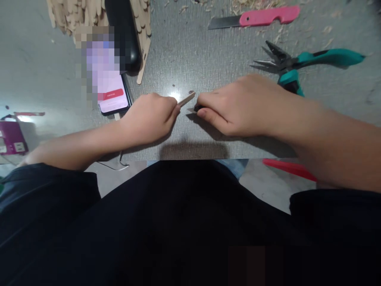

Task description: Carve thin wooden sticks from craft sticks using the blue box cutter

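Above the front part of the grey table (178,135), my left hand (151,115) is closed around a thin wooden craft stick (187,99). One end of the stick sticks out toward the right. My right hand (238,107) grips a small knife (192,111) with a dark handle, mostly hidden inside the fingers. Its short blade points left, just below the stick's free end. Whether the blade touches the stick I cannot tell.
A lit phone (114,105) with a cable lies left, beside a black case (125,35) and piled craft sticks (80,16). Right of these are a pink-handled knife (268,16), wood shavings (253,4) and teal pliers (327,58). A purple box (13,137) sits far left.
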{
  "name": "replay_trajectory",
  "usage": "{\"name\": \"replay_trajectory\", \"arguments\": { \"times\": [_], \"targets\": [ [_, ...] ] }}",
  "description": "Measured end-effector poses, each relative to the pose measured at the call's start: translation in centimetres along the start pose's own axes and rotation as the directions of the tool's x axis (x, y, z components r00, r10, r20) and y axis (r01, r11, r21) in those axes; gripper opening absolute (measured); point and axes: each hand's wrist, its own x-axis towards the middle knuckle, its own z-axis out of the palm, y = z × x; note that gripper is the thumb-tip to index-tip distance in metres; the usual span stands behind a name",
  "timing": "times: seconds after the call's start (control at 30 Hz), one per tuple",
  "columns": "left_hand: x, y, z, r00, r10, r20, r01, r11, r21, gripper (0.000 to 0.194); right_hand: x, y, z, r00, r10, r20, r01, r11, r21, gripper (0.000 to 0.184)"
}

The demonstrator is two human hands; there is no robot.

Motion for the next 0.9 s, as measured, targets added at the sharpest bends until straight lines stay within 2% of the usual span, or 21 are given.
{"name": "replay_trajectory", "arguments": {
  "times": [0.13,0.3,0.43,0.53,0.67,0.77,0.83,0.9],
  "targets": [
    [-1.3,0.2,1.8,0.984,0.030,-0.175,-0.009,0.993,0.120,0.044,-0.2,-0.1,-0.1,0.996,0.075,-0.039,-0.070,0.991,0.118,0.050],
    [-2.8,0.4,3.0,0.938,0.216,-0.271,-0.155,0.961,0.229,0.043,-0.5,-1.0,-0.7,0.984,0.177,-0.004,-0.176,0.980,0.093,0.048],
    [-3.1,0.6,3.2,0.897,0.319,-0.304,-0.228,0.926,0.300,0.042,-0.4,-1.2,-0.6,0.985,0.175,-0.004,-0.175,0.984,0.043,0.052],
    [-3.4,0.7,3.4,0.869,0.385,-0.310,-0.270,0.895,0.354,0.043,-0.4,-1.1,-0.5,0.985,0.174,-0.016,-0.172,0.982,0.083,0.052],
    [-3.7,0.8,3.8,0.844,0.420,-0.334,-0.276,0.873,0.402,0.035,-1.1,-0.8,-0.8,0.969,0.222,-0.112,-0.179,0.935,0.305,0.039],
    [-3.8,0.7,4.5,0.824,0.460,-0.330,-0.309,0.854,0.419,0.033,-1.7,-1.0,-1.3,0.965,0.240,-0.103,-0.162,0.859,0.486,0.025],
    [-3.9,0.6,5.0,0.793,0.495,-0.354,-0.326,0.837,0.439,0.035,-1.8,-1.4,-1.5,0.966,0.253,-0.060,-0.196,0.859,0.473,0.026],
    [-3.9,0.4,5.5,0.740,0.542,-0.399,-0.343,0.814,0.469,0.033,-1.7,-1.8,-1.5,0.965,0.260,-0.012,-0.239,0.904,0.354,0.034]
  ]
}}
